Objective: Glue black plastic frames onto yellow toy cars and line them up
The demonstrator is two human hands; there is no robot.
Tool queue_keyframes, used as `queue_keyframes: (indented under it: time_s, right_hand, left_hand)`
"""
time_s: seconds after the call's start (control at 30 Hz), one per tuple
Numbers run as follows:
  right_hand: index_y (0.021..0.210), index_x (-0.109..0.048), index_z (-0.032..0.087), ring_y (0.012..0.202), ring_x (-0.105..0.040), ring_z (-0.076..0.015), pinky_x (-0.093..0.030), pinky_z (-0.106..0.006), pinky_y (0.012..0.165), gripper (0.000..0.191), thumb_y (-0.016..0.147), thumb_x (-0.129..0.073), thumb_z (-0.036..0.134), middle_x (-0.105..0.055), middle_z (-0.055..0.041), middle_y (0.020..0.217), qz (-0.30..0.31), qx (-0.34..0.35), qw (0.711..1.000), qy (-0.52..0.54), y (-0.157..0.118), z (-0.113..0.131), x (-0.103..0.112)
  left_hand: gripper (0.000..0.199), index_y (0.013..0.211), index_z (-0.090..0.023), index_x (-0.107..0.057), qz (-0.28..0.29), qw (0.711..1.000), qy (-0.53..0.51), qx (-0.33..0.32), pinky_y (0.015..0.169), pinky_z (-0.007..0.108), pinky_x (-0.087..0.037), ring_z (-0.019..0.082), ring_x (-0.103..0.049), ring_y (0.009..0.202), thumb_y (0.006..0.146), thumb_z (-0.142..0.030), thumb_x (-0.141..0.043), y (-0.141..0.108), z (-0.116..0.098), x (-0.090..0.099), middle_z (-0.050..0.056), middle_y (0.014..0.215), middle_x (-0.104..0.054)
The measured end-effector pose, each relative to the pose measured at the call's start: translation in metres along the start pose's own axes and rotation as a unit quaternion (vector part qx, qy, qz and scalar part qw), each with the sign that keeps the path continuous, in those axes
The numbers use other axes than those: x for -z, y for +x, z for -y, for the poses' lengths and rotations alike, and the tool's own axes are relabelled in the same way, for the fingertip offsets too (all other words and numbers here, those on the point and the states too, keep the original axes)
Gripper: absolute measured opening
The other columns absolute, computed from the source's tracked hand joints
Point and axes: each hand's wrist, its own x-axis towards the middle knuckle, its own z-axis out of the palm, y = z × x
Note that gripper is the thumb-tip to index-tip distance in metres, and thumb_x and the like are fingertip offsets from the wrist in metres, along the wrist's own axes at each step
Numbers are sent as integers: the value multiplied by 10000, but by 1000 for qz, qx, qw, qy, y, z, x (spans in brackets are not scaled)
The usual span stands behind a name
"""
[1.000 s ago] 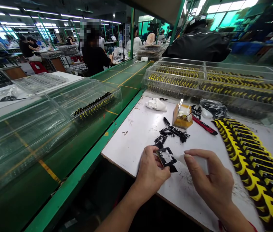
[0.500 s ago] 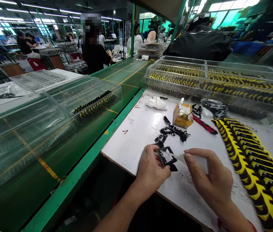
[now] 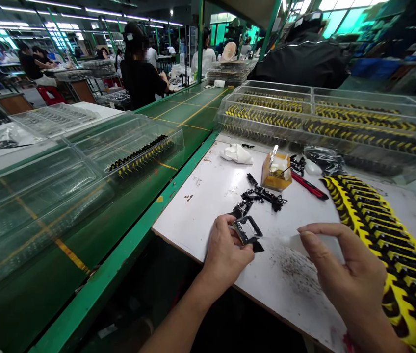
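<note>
Held over the front edge of the white table is a black frame-shaped part (image 3: 255,226), gripped by my left hand (image 3: 226,250) between thumb and fingers. My right hand (image 3: 344,264) is to its right, thumb and index finger pinched together; a pale, blurry object (image 3: 303,245) shows at its fingers, too indistinct to name. The two hands are apart. Beyond my left hand lies a pile of small black parts (image 3: 263,195). Rows of yellow and black pieces (image 3: 384,220) lie on the table to the right of my right hand.
An orange container (image 3: 277,179), a red and black cutter (image 3: 309,186) and crumpled white tissue (image 3: 236,154) are on the white table (image 3: 182,220). Clear trays (image 3: 267,110) of yellow-black pieces stand behind. Left is a green conveyor (image 3: 119,220) with clear trays. Several people sit further off.
My right hand has moved right, away from the black part. My left hand has tilted the part slightly, with its frame opening more visible. The whole view has shifted a little.
</note>
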Motion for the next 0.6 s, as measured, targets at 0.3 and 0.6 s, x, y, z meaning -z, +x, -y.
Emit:
queue_keyframes:
  time_s: [0.3, 0.6]
  right_hand:
    - [851, -611, 239, 554, -571, -151, -324, -247, 397, 221, 862, -583, 458, -623, -1, 649, 60, 21, 998, 26, -2, -1, 2]
    - [849, -610, 240, 648, -608, -176, -319, -256, 405, 202, 861, -588, 440, -648, -26, 717, 74, 43, 996, 24, -1, -4, 1]
  left_hand:
    - [572, 1129, -183, -413, 14, 1000, -6, 11, 668, 279, -547, 143, -640, 724, 621, -117, -669, 0, -1, 2, 77, 997, -594]
    - [575, 1133, -183, -415, 12, 1000, -4, 8, 674, 282, -557, 142, -641, 730, 619, -113, -661, -1, -2, 1, 96, 1043, -582]
